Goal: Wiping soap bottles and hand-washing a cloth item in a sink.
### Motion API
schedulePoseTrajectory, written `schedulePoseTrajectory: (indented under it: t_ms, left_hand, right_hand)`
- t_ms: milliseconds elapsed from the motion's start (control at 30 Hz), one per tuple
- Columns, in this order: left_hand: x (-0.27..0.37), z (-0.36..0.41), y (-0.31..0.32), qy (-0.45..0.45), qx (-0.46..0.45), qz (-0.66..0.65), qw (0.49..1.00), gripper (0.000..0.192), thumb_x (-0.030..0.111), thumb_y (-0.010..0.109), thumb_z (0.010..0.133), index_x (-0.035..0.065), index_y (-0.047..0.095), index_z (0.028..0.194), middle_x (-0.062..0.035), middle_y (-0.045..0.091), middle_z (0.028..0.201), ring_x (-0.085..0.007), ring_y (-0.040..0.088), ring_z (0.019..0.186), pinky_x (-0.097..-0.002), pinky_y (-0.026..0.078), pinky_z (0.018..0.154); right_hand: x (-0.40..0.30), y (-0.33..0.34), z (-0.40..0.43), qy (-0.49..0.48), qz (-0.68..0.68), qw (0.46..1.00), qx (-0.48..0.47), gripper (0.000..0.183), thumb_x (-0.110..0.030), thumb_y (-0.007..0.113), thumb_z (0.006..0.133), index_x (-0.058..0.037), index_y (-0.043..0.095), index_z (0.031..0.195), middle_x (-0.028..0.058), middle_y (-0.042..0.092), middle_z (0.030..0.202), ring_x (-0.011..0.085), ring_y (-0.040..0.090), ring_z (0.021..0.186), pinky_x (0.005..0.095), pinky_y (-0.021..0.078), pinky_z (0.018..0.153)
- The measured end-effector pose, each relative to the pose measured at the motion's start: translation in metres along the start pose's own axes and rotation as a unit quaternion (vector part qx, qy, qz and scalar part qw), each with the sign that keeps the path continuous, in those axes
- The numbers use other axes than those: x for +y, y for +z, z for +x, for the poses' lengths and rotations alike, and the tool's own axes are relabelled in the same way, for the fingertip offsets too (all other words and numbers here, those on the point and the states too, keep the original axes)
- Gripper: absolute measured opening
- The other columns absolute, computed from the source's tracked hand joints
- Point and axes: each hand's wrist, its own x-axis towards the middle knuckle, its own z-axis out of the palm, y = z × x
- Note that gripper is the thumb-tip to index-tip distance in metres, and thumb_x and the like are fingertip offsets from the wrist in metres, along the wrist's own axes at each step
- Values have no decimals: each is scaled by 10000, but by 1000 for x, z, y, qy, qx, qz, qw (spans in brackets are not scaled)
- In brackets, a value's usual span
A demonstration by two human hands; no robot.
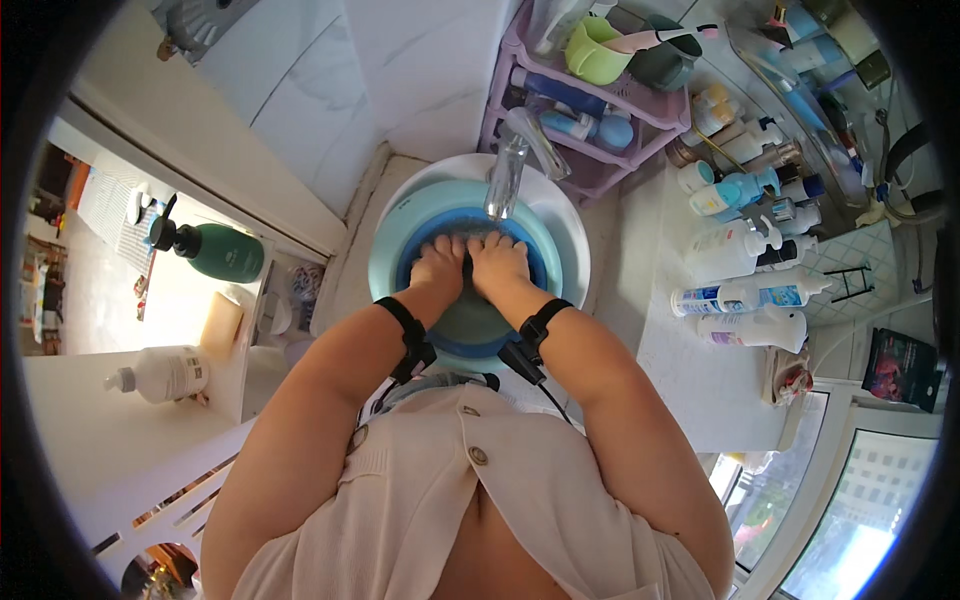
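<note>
A mint-green basin [386, 259] with a blue inside [450, 346] sits in a round white sink [576, 247]. Inside it, toward the far side, my left hand [437, 264] and my right hand [499, 262] lie close together, backs up and fingers stretched forward. Whatever is beneath my palms is hidden. Greyish, murky water [472, 319] shows below my wrists. Just beyond my right fingertips a chrome faucet [506, 180] points down over the basin. Each wrist wears a black strap, the left one [409, 330] and the right one [536, 330].
A lilac plastic rack [660, 139] with a green cup [596, 52] stands behind the sink. Several bottles [724, 251] line the right counter [679, 375]. On the left ledge are a green pump bottle [225, 253], a pale block [221, 326] and a white bottle [169, 373].
</note>
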Motion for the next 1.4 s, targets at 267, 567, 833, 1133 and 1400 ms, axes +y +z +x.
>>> schedulePoseTrajectory:
  t_ms: [267, 567, 833, 1133, 1400]
  left_hand:
    - [3, -5, -57, -44, -146, -118, 981, 601, 208, 497, 884, -97, 298, 1362, -223, 362, 1328, -342, 468, 1099, -421, 445, 922]
    - [-34, -17, -53, -28, 0, -267, 963, 703, 114, 650, 712, -73, 373, 1331, -191, 544, 1170, -321, 586, 956, -386, 479, 876]
    - [-62, -29, -92, -97, -18, -868, 487, 583, 63, 543, 710, 69, 462, 1287, -94, 597, 1013, -242, 604, 878, -345, 503, 812]
    - [-2, -44, -104, -147, 16, -811, 566, 481, 431, 413, 975, 117, 462, 1336, -146, 567, 1224, -283, 557, 1115, -377, 440, 930]
    - [12, -40, -95, -117, 20, -693, 712, 453, 421, 356, 1004, 70, 469, 1267, -151, 568, 1192, -255, 544, 1093, -358, 432, 917]
  right_hand:
    - [-1, 2, 5, 9, -3, 1000, -27, 350, -252, 509, 854, -111, 516, 1174, 119, 560, 1061, 282, 564, 958, 484, 422, 729]
    - [14, -17, -8, -16, 77, 997, -8, 590, -396, 668, 767, -106, 502, 1253, 121, 527, 1164, 285, 512, 1103, 446, 390, 902]
    - [32, -23, -17, 75, 504, 860, 20, 629, -211, 755, 674, -35, 528, 1234, 190, 493, 1317, 372, 532, 1141, 424, 450, 932]
    - [-1, -41, -51, 56, 803, 585, 98, 561, -244, 760, 764, -58, 558, 1252, 102, 572, 1194, 189, 576, 1035, 308, 467, 887]
    - [-10, -57, -56, 206, 711, 657, 142, 487, -438, 683, 839, -13, 598, 1062, 100, 633, 997, 165, 585, 883, 295, 468, 782]
